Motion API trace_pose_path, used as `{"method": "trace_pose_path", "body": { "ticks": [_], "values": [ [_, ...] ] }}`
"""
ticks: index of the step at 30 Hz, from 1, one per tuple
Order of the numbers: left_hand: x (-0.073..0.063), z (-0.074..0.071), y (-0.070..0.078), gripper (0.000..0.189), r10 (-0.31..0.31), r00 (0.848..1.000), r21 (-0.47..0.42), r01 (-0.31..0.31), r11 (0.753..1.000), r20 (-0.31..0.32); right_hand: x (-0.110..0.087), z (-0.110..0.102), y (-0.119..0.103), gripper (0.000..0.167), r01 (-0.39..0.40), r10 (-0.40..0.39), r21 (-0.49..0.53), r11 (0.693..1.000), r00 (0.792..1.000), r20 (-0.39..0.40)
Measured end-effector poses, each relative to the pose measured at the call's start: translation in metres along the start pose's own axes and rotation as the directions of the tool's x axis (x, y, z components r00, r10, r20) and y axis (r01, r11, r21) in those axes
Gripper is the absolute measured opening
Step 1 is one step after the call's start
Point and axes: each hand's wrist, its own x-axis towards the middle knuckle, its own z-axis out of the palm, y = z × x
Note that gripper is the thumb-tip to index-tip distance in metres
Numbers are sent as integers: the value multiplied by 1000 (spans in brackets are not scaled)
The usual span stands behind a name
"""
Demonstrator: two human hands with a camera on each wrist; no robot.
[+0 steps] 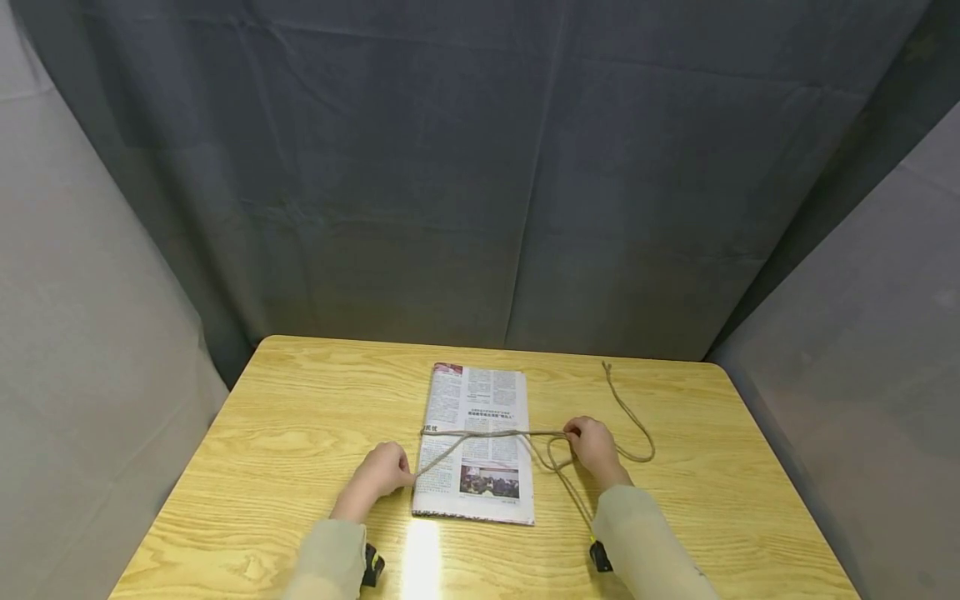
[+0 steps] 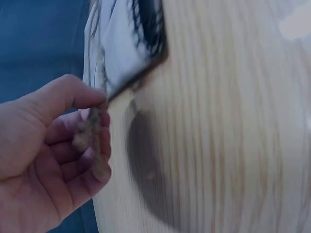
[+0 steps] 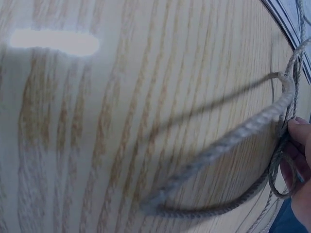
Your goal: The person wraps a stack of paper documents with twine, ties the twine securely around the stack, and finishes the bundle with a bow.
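Observation:
A folded newspaper [image 1: 442, 497] lies on the wooden table, with a thin tan cord [image 1: 487, 434] running across its top. Just off the paper's lower left side, my left hand [image 1: 382, 469] pinches one strand between thumb and fingers. Up close in the left wrist view, a knotted piece of the cord [image 2: 86, 133] hangs in front of the curled fingers. To the right of the newspaper, my right hand [image 1: 595, 446] pinches the cord, and a small loop hangs beside it. A slack bend of cord [image 3: 218, 147] crosses the right wrist view. The newspaper's underside is hidden.
Loose cord trails over the right part of the table [image 1: 720, 467], one end near the back edge. Dark grey curtain [image 1: 405, 183] stands behind the table, with lighter cloth walls at both sides. Black wrist devices [image 1: 373, 565] are worn on both arms.

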Motion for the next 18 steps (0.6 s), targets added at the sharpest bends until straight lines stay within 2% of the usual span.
{"method": "trace_pose_path", "body": {
  "ticks": [4, 9, 16, 18],
  "values": [
    [-7, -10, -12, 24, -38, 999, -7, 38, 999, 19, 1, 2, 2, 9, -6, 6, -1, 1000, 1000, 5],
    [-15, -22, -27, 20, -86, 996, 39, 86, 996, 11, 2, 4, 5, 8, -2, 2, -10, 1000, 1000, -3],
    [-25, -40, -45, 16, -210, 976, 150, 215, 965, -52, 2, 4, 4, 9, -1, 2, 5, 1000, 1000, -9],
    [-28, -43, -48, 17, -226, 972, 171, 233, 957, -63, 2, 3, 3, 9, 0, 0, 10, 1000, 1000, -11]
  ]
}}
